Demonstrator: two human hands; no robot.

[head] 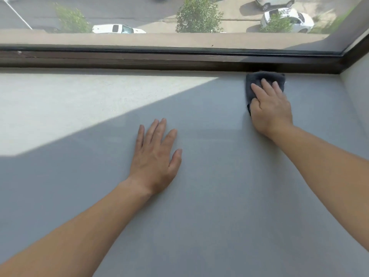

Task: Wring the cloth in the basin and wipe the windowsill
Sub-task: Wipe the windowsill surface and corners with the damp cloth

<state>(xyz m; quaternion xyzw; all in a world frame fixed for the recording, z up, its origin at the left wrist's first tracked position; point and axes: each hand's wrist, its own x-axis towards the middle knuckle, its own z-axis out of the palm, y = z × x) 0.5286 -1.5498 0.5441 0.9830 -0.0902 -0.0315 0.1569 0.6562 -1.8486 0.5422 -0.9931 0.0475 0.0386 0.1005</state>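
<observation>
A wide grey windowsill fills most of the view. A dark grey cloth lies flat on it at the far right, up against the dark window frame. My right hand presses down on the cloth, fingers spread over it and thumb curled around its near left edge. Most of the cloth is hidden under that hand. My left hand rests palm down on the bare sill near the middle, fingers apart, holding nothing. No basin is in view.
A side wall closes the sill at the right, just beyond the cloth. Sunlight falls on the sill's far left part. Through the glass, far below, are a street, parked cars and trees.
</observation>
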